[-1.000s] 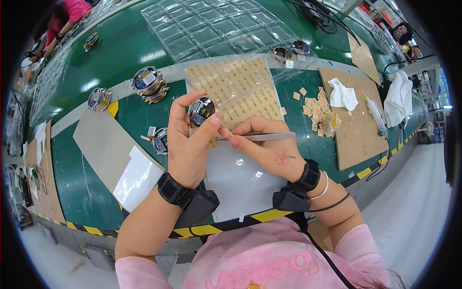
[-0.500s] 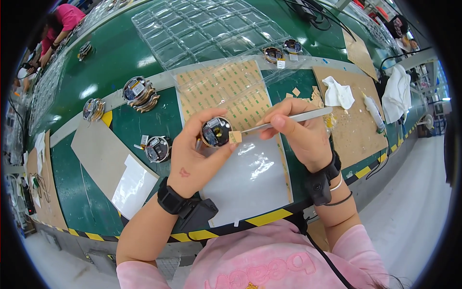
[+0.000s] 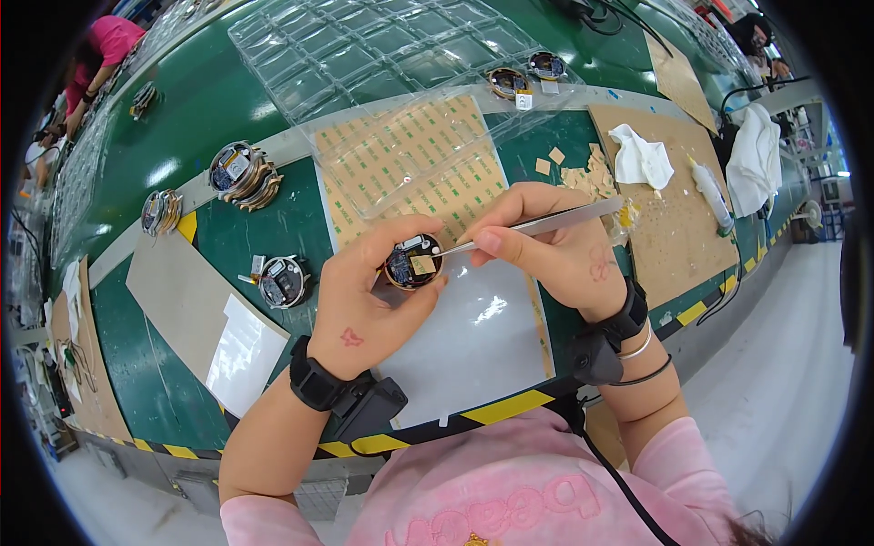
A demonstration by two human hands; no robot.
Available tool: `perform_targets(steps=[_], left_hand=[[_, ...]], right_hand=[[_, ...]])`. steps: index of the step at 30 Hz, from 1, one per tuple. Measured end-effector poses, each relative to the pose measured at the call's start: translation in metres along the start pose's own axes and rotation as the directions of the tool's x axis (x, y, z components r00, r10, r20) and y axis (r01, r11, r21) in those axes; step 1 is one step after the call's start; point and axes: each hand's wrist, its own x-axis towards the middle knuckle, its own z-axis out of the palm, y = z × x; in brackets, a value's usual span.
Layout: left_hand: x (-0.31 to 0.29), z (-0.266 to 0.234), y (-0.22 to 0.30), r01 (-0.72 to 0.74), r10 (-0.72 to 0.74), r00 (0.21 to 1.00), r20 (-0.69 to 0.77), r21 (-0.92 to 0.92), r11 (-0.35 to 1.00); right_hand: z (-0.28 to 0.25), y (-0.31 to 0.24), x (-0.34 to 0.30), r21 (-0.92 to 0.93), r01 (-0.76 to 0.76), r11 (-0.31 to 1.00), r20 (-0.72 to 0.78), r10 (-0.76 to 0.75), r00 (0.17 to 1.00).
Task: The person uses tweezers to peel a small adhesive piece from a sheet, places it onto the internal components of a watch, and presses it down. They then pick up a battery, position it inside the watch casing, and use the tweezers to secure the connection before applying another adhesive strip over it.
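Between the thumb and fingers of my left hand (image 3: 369, 300) is a round circuit-board module (image 3: 401, 266), its dark face with small parts turned up. A small tan adhesive square (image 3: 423, 265) lies over that face, near its right side. My right hand (image 3: 546, 246) pinches metal tweezers (image 3: 555, 221), whose tips reach the module's right edge beside the square. Whether the tips still grip the square I cannot tell. Under both hands lies a tan adhesive sheet with green print (image 3: 410, 155) and a pale lower part (image 3: 464, 346).
Another round module (image 3: 281, 281) and stacks of modules (image 3: 244, 173) stand on the left. Clear plastic trays (image 3: 364, 55) lie at the back. Tan scraps (image 3: 590, 173), a white cloth (image 3: 641, 156) and a glue tube (image 3: 710, 196) are at right. A person in pink (image 3: 105, 45) works far left.
The tan square has moved left from the module's right edge onto its face, with the tweezer tips following. My view has shifted slightly.
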Motion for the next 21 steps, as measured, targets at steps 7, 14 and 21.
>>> perform_targets(steps=[7, 14, 21], left_hand=[[0.000, 0.001, -0.002, -0.016, 0.016, 1.000, 0.002, 0.009, 1.000], [-0.001, 0.001, -0.005, -0.015, 0.016, 0.999, -0.034, 0.019, 1.000], [-0.001, 0.001, -0.003, 0.076, -0.080, 0.994, -0.076, -0.060, 0.995]], right_hand=[[0.001, 0.004, 0.000, -0.062, 0.011, 0.998, -0.001, -0.011, 1.000], [0.010, 0.007, 0.000, -0.369, 0.405, 0.837, 0.077, -0.406, 0.911], [0.019, 0.007, -0.003, -0.467, 0.566, 0.679, 0.117, -0.587, 0.801]])
